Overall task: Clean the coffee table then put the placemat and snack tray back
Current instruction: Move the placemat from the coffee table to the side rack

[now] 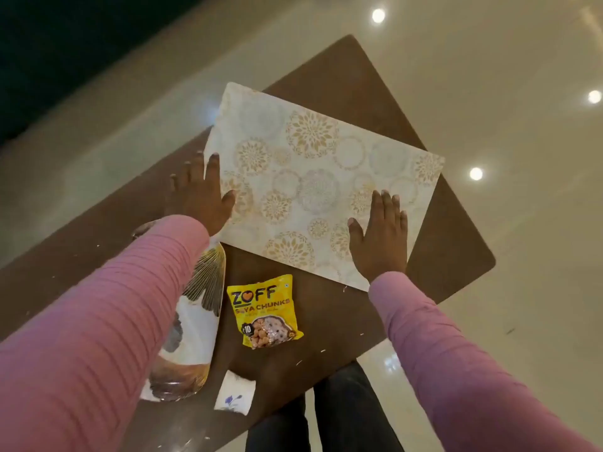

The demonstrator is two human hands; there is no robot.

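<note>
A cream placemat (313, 177) with gold and grey flower circles lies on the brown coffee table (453, 243), its far corner past the table's edge. My left hand (200, 194) rests flat at the mat's left edge, thumb on the mat, fingers spread on the wood. My right hand (380, 236) lies flat on the mat's near right corner, fingers apart. A long white tray (195, 321) with gold and grey feather marks sits at the near left, partly under my left sleeve. A yellow soya chunks packet (264, 309) lies beside the tray on the table.
A small folded white cloth or tissue with a blue flower (235, 394) lies near the table's front edge. Small pale crumbs are scattered on the wood. Glossy cream floor tiles surround the table. My dark-trousered legs (326, 415) stand at the front edge.
</note>
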